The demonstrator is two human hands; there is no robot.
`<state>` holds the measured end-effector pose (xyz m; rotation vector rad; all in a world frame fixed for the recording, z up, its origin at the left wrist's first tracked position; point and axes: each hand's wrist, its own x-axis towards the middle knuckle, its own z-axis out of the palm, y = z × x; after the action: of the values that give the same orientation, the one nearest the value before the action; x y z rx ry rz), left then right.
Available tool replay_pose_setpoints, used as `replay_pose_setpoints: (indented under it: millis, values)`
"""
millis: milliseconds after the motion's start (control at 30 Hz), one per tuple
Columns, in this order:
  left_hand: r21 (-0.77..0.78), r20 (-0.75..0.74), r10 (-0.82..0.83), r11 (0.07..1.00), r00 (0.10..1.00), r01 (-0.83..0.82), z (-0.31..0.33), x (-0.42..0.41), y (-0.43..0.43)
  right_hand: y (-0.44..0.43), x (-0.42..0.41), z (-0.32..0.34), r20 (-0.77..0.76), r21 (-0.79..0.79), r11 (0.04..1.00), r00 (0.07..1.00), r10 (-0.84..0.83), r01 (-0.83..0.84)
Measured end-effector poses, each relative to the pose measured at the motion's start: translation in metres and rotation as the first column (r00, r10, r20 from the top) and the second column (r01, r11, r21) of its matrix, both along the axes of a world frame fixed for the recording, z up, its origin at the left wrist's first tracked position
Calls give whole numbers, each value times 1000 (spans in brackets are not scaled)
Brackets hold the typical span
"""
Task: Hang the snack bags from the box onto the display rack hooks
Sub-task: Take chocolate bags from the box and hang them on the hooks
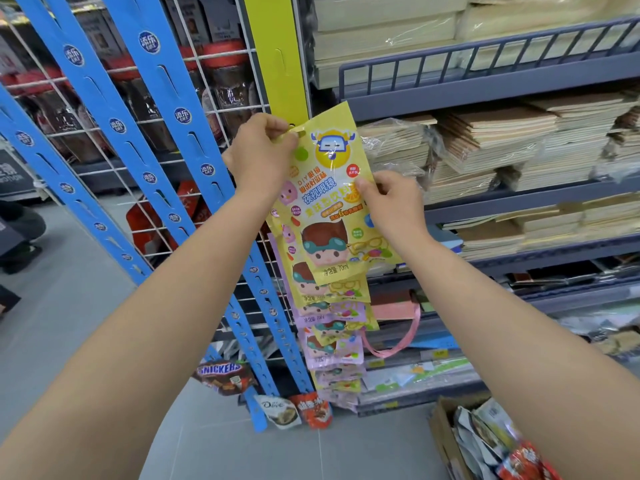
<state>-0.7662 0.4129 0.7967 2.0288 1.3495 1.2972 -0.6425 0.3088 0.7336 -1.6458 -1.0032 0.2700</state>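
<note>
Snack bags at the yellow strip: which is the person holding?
The topmost yellow bag, tilted, pinched by the left hand at its top corner and the right hand at its edge. The bags below hang untouched.

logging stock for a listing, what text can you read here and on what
"SNICKERS": brown bag
"Dove": pale bag
"DIY", "夜视眼镜", "净含量 70ml": held yellow bag
"添乐": round badges on the blue strip
Too blurred: the yellow bag's small print, the red bag, shelf tags
</note>
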Motion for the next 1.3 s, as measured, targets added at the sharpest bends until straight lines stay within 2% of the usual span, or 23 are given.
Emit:
replay_pose_setpoints:
  millis: [133, 233, 433, 767, 1033, 1167, 1300]
  values:
    - [32, -172, 1, 999, 985, 4, 12, -7, 0, 1, -1, 4, 1, 13, 1000, 1000, -9, 9]
    - [-5, -304, 8, 1000, 953, -9, 25, -6, 2, 4, -4, 4, -15, 25, 1000, 1000, -11, 12]
    - [-96, -410, 47, 991, 911, -94, 43, 5, 6, 12, -8, 4, -48, -13, 998, 997, -55, 54]
    - [-238, -418, -74, 971, 906, -31, 48, 2, 17, 13, -11, 5, -11, -104, 985, 990, -143, 141]
    - [-83, -399, 13, 995, 917, -50, 39, 1, 1, 15, -21, 3, 112, -123, 972, 976, -186, 199]
    - [-302, -241, -55, 953, 969, -21, 40, 2, 10, 14, -20, 6, 150, -42, 963, 955, -256, 265]
    - [-407, -121, 80, 905, 989, -123, 39, 12, -1, 13, -14, 12, 202, -19, 965, 947, -251, 260]
